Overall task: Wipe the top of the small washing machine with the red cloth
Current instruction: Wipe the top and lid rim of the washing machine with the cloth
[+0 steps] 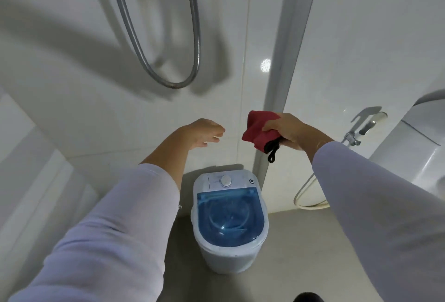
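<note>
Right hand (289, 132) raised, gripping red cloth (258, 130), left hand (204, 133) outstretched, fingers loose

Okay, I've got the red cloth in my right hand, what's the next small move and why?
Probably lower the right hand with the red cloth onto the washing machine lid; the cloth is bunched well above it, touching nothing, and the left hand is free.
</note>
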{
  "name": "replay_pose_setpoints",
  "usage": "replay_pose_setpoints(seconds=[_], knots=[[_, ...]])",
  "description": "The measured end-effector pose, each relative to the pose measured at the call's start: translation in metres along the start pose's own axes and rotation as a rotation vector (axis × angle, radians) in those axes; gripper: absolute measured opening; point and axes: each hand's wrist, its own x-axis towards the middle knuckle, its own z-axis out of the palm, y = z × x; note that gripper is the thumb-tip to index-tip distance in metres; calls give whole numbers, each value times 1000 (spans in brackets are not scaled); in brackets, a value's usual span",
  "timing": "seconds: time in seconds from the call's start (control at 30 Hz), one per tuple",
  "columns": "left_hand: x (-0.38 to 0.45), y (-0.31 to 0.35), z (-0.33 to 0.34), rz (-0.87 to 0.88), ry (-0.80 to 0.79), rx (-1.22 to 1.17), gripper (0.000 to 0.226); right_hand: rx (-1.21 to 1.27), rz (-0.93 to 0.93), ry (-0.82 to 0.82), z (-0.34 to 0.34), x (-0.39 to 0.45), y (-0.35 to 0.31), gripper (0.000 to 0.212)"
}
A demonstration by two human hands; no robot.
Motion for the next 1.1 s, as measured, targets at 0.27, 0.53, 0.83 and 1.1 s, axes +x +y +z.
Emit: replay_pose_setpoints(seconds=[0.27,0.53,0.83,1.1], knots=[[87,-97,47,34,72,344,38,-23,-107,91,22,81,110,28],[125,-171,94,126,169,557,50,-15,-214,165,38,107,195,44],[90,-199,121,187,203,680,69,-21,-242,280,39,62,239,41],[80,-212,149,219,277,794,70,-134,-243,404,29,56,261,41]])
